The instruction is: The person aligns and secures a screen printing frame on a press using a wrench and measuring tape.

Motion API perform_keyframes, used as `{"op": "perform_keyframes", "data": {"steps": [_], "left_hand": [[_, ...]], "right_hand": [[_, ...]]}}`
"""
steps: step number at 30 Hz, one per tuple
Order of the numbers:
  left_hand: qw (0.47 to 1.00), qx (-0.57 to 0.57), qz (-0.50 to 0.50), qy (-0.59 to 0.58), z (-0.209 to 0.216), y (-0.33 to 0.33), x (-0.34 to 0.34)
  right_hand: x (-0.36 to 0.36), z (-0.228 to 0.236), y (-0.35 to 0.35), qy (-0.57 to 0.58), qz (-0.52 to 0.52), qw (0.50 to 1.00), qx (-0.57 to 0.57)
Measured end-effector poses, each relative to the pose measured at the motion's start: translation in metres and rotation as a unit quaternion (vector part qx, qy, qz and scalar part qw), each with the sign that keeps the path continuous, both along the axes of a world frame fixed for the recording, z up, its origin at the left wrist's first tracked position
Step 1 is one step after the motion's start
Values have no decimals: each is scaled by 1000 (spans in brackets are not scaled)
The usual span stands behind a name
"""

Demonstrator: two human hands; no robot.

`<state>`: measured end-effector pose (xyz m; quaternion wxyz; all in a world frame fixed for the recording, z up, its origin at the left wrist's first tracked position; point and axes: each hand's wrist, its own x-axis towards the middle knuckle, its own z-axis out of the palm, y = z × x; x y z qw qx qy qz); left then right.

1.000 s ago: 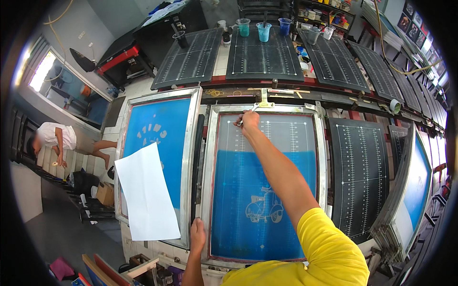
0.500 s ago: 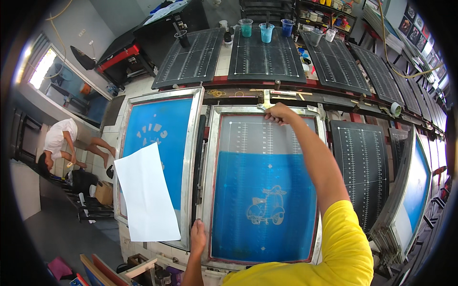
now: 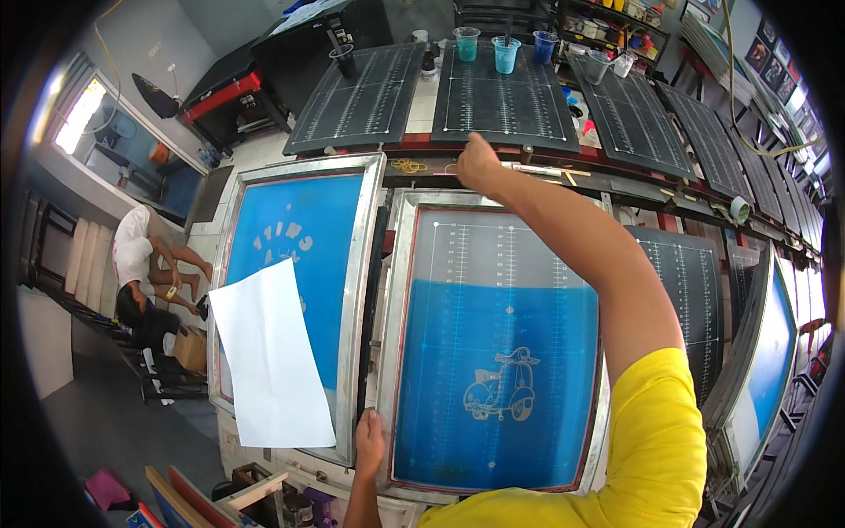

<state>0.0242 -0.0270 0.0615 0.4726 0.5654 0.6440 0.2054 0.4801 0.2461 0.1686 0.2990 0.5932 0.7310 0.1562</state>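
Printing screen [image 3: 493, 326], lower centre of view: blue mesh [image 3: 546, 453] in metal frame [image 3: 397, 308]. Likely stiff and fairly heavy at the frame, delicate across the mesh; best taken by opposite sides. Right hand [image 3: 478, 165], upper centre, beyond the frame's top: fingers bunched, contents cannot be told. Left hand [image 3: 371, 444], beside the lower left side: fingers curled, grip unclear.

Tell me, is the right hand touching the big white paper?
Apart. The head view shows a wide gap: the right hand is near the far black board, while the white paper lies on the left screen.
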Motion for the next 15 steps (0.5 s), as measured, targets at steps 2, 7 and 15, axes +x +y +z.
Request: {"op": "perform_keyframes", "data": {"steps": [2,7,15], "left_hand": [[1000,3,-18,-5,0,2,2],[999,18,-33,5,2,3,-2],[994,-101,-21,27,29,7,10]], "right_hand": [[-6,-5,-16,-11,105,993,53],[15,-29,-64,301,-65,935,175],[48,-89,-149,824,-447,318,140]]}}
